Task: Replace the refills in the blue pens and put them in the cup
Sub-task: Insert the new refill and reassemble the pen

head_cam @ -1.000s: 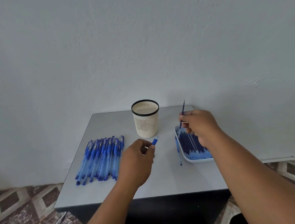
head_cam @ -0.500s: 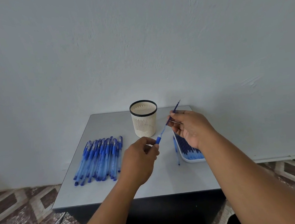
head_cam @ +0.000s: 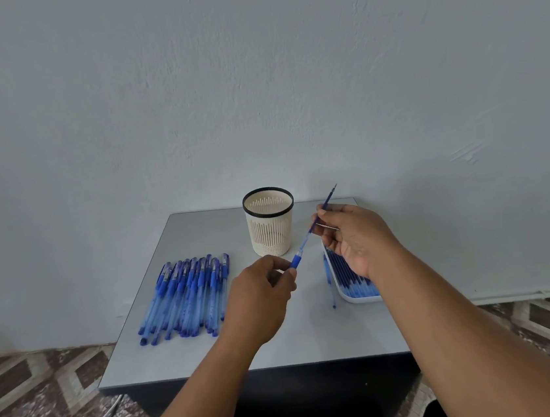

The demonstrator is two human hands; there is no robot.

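Observation:
My left hand (head_cam: 260, 299) grips a blue pen barrel (head_cam: 296, 260), whose open end points up and to the right. My right hand (head_cam: 355, 237) pinches a thin blue refill (head_cam: 327, 200), and the refill's lower end meets the barrel's opening. A cream slotted cup (head_cam: 270, 222) with a black rim stands behind the hands. Several blue pens (head_cam: 187, 293) lie in a row on the left. A white tray (head_cam: 349, 297) of refills sits on the right, partly hidden by my right hand.
One loose refill (head_cam: 329, 281) lies on the grey table (head_cam: 315, 334) beside the tray's left edge. The table stands against a pale wall. Patterned floor tiles (head_cam: 30, 390) show on both sides.
My right hand lifted a refill from the tray and carried it left to the barrel in my left hand. The refill's end now sits at the barrel's opening.

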